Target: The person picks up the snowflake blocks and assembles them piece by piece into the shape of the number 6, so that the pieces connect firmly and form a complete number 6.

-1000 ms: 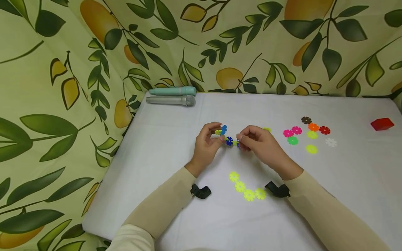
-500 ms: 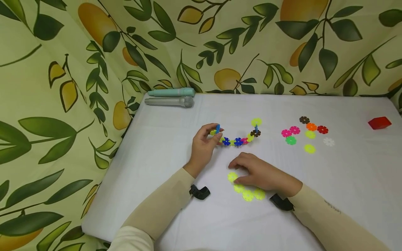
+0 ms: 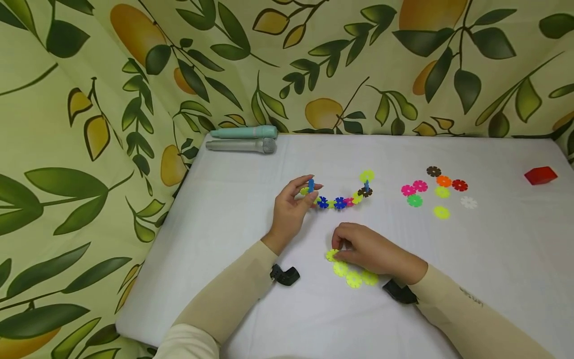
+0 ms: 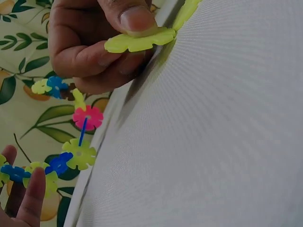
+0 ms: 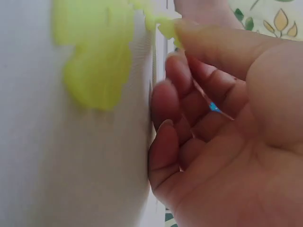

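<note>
My left hand [image 3: 287, 212] holds one end of a curved chain of flower-shaped plastic discs [image 3: 339, 203], joined at their slots. Blue, yellow, pink and brown discs make up the chain, and its far end curls up to a yellow one. Below it, my right hand [image 3: 374, 252] pinches a yellow flower disc [image 3: 332, 255] between thumb and fingers. In the left wrist view this yellow disc [image 4: 139, 41] is tilted up, its edge meeting another disc. More yellow discs [image 3: 354, 279] lie in a curved row beside the right hand, partly under it.
Loose flower discs [image 3: 441, 212] in several colours lie on the white table to the right. A red block [image 3: 540, 175] sits near the right edge. Teal [image 3: 244, 131] and grey [image 3: 242, 145] microphones lie at the back left. Patterned cloth [image 3: 269, 65] hangs behind.
My right hand left the chain, came down toward me to the yellow row, and its spread fingers closed on the end disc. The left hand keeps holding the chain nearly in place.
</note>
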Motion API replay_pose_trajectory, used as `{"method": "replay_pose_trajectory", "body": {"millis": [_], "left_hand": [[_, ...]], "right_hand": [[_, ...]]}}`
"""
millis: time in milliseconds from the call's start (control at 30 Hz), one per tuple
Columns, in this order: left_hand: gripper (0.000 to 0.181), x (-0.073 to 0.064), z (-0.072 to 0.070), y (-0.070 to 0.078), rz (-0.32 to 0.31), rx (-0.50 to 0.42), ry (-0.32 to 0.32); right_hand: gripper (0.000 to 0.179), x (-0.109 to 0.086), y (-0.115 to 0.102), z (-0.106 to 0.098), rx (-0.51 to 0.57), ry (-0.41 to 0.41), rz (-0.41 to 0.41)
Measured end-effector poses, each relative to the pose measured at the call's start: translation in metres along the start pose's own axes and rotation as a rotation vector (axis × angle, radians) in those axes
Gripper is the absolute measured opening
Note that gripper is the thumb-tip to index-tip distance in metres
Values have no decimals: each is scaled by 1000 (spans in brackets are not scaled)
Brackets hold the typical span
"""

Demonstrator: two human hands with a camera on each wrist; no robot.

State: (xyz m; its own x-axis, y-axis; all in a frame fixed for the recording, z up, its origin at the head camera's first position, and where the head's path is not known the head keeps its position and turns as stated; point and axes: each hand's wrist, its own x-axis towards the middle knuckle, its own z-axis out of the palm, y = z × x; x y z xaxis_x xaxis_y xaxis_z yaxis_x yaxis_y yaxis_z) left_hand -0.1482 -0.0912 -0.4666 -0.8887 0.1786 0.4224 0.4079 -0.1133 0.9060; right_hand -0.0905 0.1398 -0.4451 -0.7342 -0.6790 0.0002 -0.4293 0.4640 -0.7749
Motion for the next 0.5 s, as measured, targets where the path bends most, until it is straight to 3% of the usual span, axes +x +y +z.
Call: {"method": "replay_pose_trajectory", "body": {"millis": [300, 500], "left_hand": [[39, 0, 1, 0, 43, 39, -16], [40, -1, 1, -1, 70, 67, -48]], "right_hand": [[21, 1, 0, -11, 157, 180, 34], [13, 4, -10, -29, 109, 347, 65]]}}
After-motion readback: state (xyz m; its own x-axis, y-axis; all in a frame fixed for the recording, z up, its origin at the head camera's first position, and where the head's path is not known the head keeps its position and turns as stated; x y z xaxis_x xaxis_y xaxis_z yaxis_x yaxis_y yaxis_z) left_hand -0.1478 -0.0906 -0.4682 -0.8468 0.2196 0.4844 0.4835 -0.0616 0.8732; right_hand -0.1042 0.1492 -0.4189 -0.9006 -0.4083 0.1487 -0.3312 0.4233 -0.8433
